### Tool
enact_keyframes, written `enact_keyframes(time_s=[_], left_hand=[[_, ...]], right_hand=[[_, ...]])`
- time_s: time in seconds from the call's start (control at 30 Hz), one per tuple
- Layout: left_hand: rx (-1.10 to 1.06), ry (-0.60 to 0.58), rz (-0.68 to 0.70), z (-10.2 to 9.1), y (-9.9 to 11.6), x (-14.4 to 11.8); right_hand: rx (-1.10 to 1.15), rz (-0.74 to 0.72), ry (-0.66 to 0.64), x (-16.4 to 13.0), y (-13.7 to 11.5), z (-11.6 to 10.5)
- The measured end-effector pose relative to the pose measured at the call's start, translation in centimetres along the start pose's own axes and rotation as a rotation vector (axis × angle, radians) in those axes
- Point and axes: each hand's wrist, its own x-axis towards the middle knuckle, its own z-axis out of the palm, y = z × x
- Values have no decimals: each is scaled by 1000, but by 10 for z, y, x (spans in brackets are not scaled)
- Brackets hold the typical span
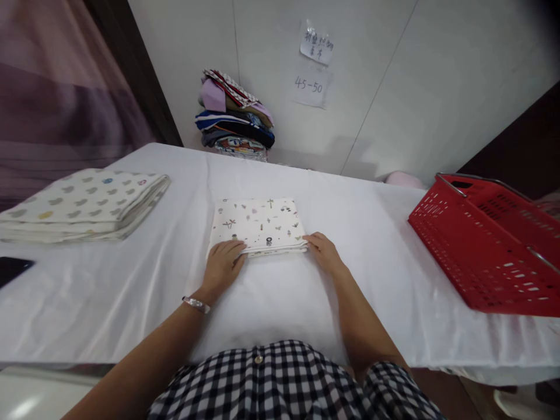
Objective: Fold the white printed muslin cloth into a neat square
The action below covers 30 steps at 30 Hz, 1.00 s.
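Folded cloth (258, 226): soft white fabric with small scattered prints, squared into a flat rectangle of several layers, lying at the middle of the tabletop (131, 291) just ahead of the body. Left hand (222, 263) on the near left corner, fingers flat and loose over the top layer, pressing rather than clenching; thin metal bracelet (196, 304) at the wrist. Right hand (322, 251) at the near right corner, fingertips touching the stacked edge, palm down on the covering, not closed around anything. Near edge of the cloth showing layered folds, slightly uneven between the two hands.

Tabletop draped in a smooth, faintly shiny white sheet with shallow wrinkles. Larger folded blanket (83, 204) far left, quilted-looking, pale with grey cloud shapes, well apart from the cloth. Dark flat object (11, 268) at the left edge. Red plastic basket (485, 245) at right, slotted walls, metal handles, tilted, well apart too. Pile of mixed coloured garments (236, 116) against the back wall, beside two paper notes (312, 67). Open sheet all round the cloth on every side. Checked shirt (284, 385) at the bottom.
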Motion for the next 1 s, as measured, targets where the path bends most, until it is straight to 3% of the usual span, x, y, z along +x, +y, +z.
enact_keyframes(time_s=[0.13,0.37,0.63,0.77,1.0], left_hand=[[3,2,-4,0,1,0],[13,-17,-3,0,1,-1],[11,-12,-6,1,0,0],[-4,-20,-22,0,1,0],[-29,-11,-25,-1,1,0]], right_hand=[[15,-17,63,-1,0,0],[71,81,-11,-6,6,4],[439,395,61,-3,-8,4],[527,455,126,6,-13,8],[360,597,38,15,-17,5]])
